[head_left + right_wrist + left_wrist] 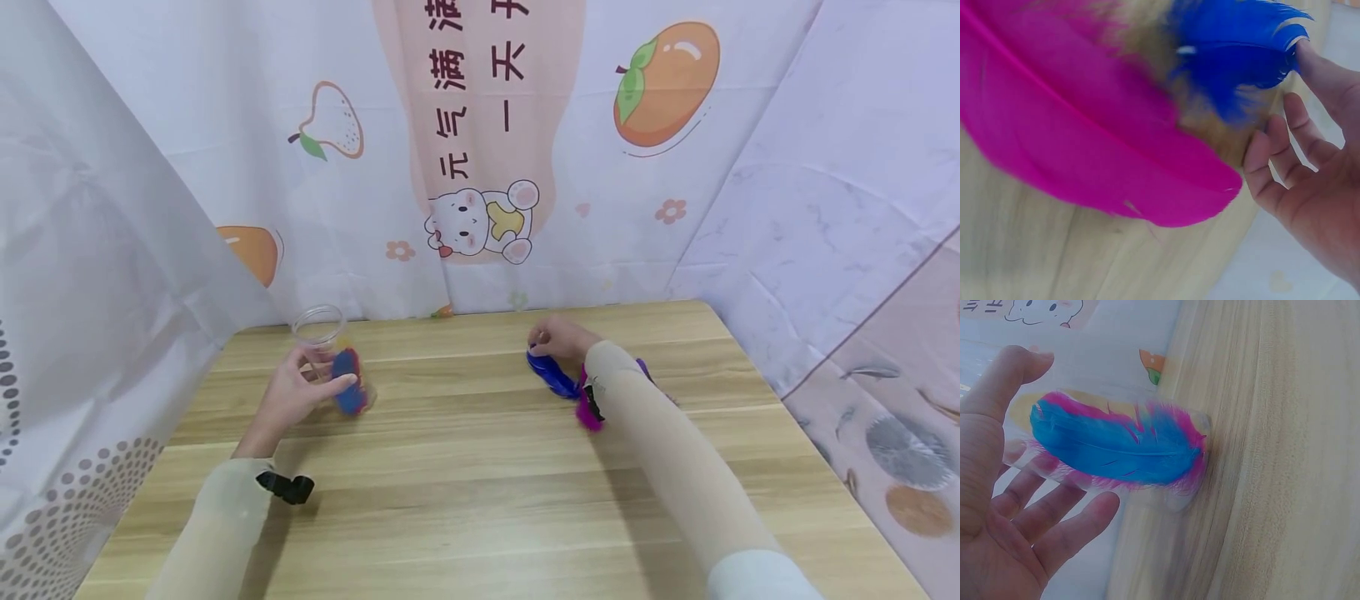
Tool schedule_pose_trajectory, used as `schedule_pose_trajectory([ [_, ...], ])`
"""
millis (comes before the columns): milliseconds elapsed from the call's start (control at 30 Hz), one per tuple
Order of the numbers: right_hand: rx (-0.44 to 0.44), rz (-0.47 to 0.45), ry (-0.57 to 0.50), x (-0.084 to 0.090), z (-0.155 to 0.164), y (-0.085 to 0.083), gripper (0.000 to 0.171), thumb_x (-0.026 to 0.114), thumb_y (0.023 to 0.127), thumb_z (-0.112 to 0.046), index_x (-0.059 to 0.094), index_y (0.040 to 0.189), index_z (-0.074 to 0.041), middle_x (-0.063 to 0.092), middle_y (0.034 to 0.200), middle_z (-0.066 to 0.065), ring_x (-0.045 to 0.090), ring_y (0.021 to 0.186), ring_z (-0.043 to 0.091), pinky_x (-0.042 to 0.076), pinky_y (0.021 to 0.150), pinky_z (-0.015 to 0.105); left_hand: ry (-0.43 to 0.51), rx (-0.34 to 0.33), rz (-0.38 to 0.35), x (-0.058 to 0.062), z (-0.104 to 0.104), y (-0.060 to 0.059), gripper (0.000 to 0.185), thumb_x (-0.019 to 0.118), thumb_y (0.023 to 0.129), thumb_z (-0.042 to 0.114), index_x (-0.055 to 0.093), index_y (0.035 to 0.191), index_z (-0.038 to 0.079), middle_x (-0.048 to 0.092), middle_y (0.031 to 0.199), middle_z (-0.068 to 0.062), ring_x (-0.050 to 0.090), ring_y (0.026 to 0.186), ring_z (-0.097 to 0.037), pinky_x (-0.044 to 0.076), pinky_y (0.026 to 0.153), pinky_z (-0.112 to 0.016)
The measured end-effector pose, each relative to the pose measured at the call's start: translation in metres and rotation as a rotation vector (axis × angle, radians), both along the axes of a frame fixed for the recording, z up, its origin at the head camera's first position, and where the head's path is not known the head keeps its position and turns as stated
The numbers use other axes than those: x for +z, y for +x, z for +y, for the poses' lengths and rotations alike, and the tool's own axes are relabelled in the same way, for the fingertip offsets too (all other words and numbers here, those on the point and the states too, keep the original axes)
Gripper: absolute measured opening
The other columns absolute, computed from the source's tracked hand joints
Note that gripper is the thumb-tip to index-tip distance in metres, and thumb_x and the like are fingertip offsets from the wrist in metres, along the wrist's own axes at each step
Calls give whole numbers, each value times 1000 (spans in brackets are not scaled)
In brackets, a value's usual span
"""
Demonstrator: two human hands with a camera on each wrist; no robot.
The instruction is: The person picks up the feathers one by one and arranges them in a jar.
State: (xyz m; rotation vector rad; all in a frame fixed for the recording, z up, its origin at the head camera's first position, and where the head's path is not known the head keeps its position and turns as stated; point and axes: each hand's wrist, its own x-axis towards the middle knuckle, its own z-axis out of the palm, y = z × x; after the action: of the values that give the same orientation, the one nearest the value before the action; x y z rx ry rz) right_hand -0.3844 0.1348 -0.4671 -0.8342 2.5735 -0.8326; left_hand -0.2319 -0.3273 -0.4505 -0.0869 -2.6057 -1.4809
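1. The left hand is curled round a clear plastic cup standing on the wooden table, thumb on one side and fingers on the other.
2. Inside the cup are a light blue feather and a pink feather behind it; both lie against the wall between the thumb and the fingers, seen through the plastic in the left wrist view.
3. The right hand is at the far middle of the table, well apart from the cup.
4. Its fingertips pinch one end of a dark blue feather, which trails from the hand toward the person, low over the table.
5. A large magenta feather lies on the table just beside the dark blue one, under the right forearm; the fingers do not hold it.
6. A bit of purple feather shows on the other side of that forearm.
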Motion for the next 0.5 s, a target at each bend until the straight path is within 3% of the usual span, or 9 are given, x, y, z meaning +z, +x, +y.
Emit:
schedule_pose_trajectory([
  [67, 8, -4, -10, -1, 1, 0, 8, 70, 95, -13, 70, 92, -5, 72, 90, 8, 67, 88, 22, 55, 83, 35, -3, -1, 1, 0, 0, 0, 67, 83, 87, 34, 49, 135, 2, 58, 133, -22, 60, 118, -43, 54, 81, -18],
  [167, 3, 11, 10, -1, 3, 1, 13, 67, 96, -9, 70, 83, -5, 68, 79, 3, 61, 77, 16, 52, 76, 32, -5, -4, -3, 1, 1, 1, 66, 82, 87, 36, 48, 133, 2, 57, 135, -22, 59, 119, -44, 55, 81, -18],
  [333, -111, -44, 17, 5, 3, 6, 14, 63, 100, -8, 73, 96, 1, 70, 91, 7, 59, 87, 17, 49, 88, 35, 10, -8, 1, 1, 2, 1, 65, 83, 87, 33, 48, 131, 0, 57, 135, -22, 59, 120, -43, 54, 81, -17],
  [500, -183, -100, -83, 13, 8, 7, 16, 63, 102, -12, 72, 101, 1, 69, 94, 6, 58, 89, 19, 50, 85, 34, 20, -8, 2, 1, 2, 2, 63, 83, 87, 33, 48, 128, -1, 56, 137, -21, 59, 120, -43, 54, 80, -17],
])
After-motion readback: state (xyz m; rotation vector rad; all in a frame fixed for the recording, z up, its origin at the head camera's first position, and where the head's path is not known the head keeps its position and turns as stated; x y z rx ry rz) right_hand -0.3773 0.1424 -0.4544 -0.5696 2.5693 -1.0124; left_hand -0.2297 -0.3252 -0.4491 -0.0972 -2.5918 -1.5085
